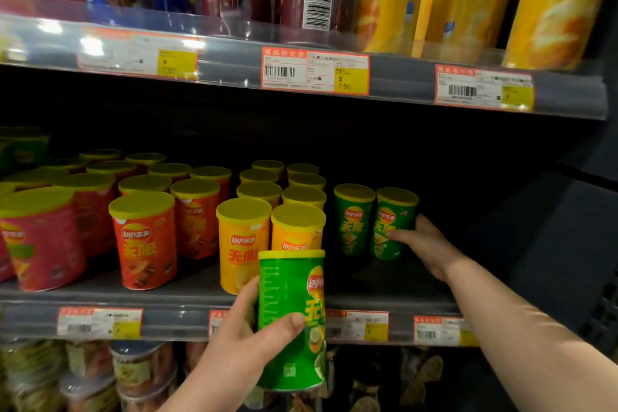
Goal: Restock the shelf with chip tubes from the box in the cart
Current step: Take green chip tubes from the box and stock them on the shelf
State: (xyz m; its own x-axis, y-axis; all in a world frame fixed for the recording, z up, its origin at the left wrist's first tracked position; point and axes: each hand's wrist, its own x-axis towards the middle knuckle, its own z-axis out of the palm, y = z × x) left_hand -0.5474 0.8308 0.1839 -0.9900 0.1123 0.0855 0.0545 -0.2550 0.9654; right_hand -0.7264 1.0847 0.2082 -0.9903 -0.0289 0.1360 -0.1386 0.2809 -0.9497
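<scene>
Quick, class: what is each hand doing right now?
Left hand: grips a green chip tube.
Right hand: open, straight fingers touching the shelved green tube.

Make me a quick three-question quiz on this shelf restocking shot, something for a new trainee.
1. True or false: the left hand grips a green cardboard chip tube with a yellow plastic lid.
2. The right hand touches a shelved tube of which colour? A red, B yellow, C green.
3. Fill in: ___ green tubes stand on the grey metal shelf.
Key: 1 true; 2 C; 3 two.
</scene>
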